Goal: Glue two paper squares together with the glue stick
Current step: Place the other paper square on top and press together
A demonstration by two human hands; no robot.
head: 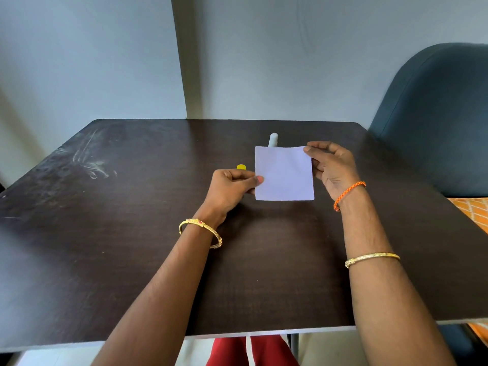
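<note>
A pale lilac paper square is held up over the dark table, facing me. My left hand pinches its left edge between thumb and fingers. My right hand pinches its top right corner. Whether a second square lies behind it I cannot tell. The white glue stick stands upright on the table just behind the paper's top edge, its lower part hidden by the paper. A small yellow cap lies on the table beside my left hand's knuckles.
A dark teal chair stands at the table's right side, with orange patterned cloth below it. A grey wall runs behind the table. White scuff marks show on the table's far left.
</note>
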